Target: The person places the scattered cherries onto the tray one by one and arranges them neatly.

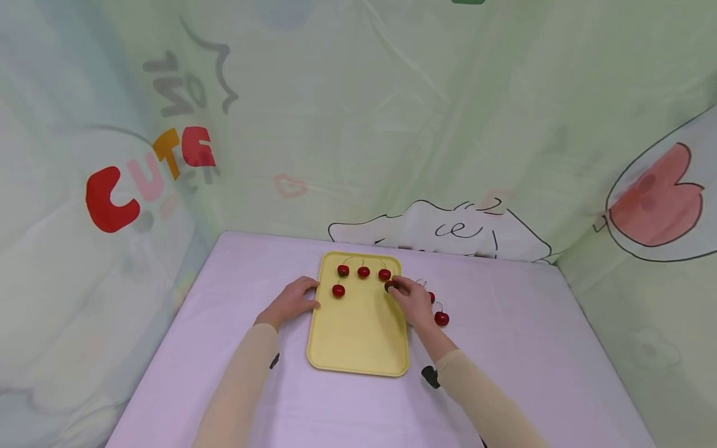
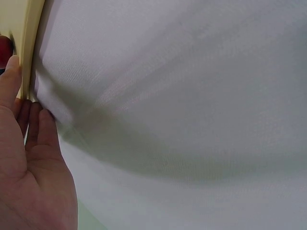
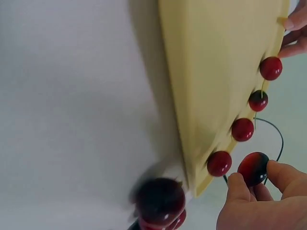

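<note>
Sleeves (image 1: pixel 490 398) nearest, at four and eight o'clock from tray (image 1: pixel 358 348). Right hand (image 1: pixel 413 302) pinches cherry (image 3: pixel 249 167) at two; left hand (image 1: pixel 291 301), fingers relaxed, touches tray near ten (handy brace). Best: light pinch, clear of neighbouring cherries (image 1: pixel 384 274).

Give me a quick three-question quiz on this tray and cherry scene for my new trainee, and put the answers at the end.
1. Besides the cherry pinched by the right hand, how many cherries lie on the yellow tray?
A) Two
B) Four
C) Seven

2. True or false: every cherry in the scene is on the tray.

3. Which edge of the tray does the left hand touch, as seen in the head view?

Key:
1. B: three along the far end and one nearer, on the left.
2. False: some lie on the table, to the tray's right.
3. The left edge.
</note>
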Action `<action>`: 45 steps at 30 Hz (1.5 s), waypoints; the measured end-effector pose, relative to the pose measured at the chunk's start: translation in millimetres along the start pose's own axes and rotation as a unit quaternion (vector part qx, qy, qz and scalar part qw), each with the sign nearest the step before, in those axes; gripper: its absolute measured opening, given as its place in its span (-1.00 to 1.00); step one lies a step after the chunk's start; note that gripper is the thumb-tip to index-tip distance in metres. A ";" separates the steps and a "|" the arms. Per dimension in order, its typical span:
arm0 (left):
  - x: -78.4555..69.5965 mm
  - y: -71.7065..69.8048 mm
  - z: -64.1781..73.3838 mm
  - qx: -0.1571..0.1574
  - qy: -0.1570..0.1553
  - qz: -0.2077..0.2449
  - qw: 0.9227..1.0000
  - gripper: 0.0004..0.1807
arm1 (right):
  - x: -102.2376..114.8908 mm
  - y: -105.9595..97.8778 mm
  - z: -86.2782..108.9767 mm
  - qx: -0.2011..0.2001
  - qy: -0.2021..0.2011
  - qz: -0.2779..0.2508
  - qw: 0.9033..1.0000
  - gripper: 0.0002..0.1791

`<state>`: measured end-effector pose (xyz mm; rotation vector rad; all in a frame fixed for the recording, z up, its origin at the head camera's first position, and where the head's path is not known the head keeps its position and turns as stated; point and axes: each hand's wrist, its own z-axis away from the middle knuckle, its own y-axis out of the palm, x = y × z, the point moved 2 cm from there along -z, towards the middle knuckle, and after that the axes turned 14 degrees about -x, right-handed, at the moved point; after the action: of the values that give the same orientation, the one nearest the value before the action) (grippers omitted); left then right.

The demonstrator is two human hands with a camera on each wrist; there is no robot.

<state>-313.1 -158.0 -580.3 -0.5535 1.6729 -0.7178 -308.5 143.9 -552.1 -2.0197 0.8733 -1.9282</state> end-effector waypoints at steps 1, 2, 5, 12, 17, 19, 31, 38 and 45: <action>0.7 0.4 -0.3 0.000 0.000 0.000 1.000 -0.43 | 2.0 3.1 0.3 0.002 -0.007 0.002 1.000 -0.56; 1.1 0.5 -0.3 -0.001 0.000 -0.001 1.000 -0.43 | 3.8 6.0 0.7 0.006 -0.013 0.004 1.000 -0.55; 0.9 0.4 -0.3 0.000 -0.002 0.000 1.000 -0.43 | 7.8 15.7 2.7 0.017 -0.022 0.010 1.000 -0.56; -1.4 -0.5 0.8 0.000 -0.001 -0.001 1.000 -0.43 | 5.5 41.6 5.6 0.048 -0.065 0.046 0.996 -0.60; -1.1 0.1 0.5 -0.001 -0.006 0.001 1.000 -0.43 | 11.6 48.8 11.3 0.081 -0.076 0.058 0.992 -0.60; -0.5 0.6 0.2 -0.002 -0.006 0.000 1.000 -0.43 | 14.5 50.1 13.2 0.086 -0.079 0.061 0.991 -0.60; -2.7 -2.6 2.9 -0.009 0.017 0.002 1.000 -0.44 | 17.6 57.1 13.2 0.085 -0.091 0.070 0.990 -0.61; -0.7 -0.8 1.2 -0.001 -0.004 0.002 1.000 -0.42 | 15.9 56.3 10.3 0.094 -0.094 0.085 0.987 -0.60; 1.1 0.4 -1.6 -0.001 -0.016 -0.004 1.000 -0.42 | 19.7 51.3 10.9 0.100 -0.093 0.082 0.987 -0.57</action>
<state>-314.8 -158.2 -581.2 -0.5697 1.6424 -0.7103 -312.4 89.4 -564.4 -1.9098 0.7420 -1.6390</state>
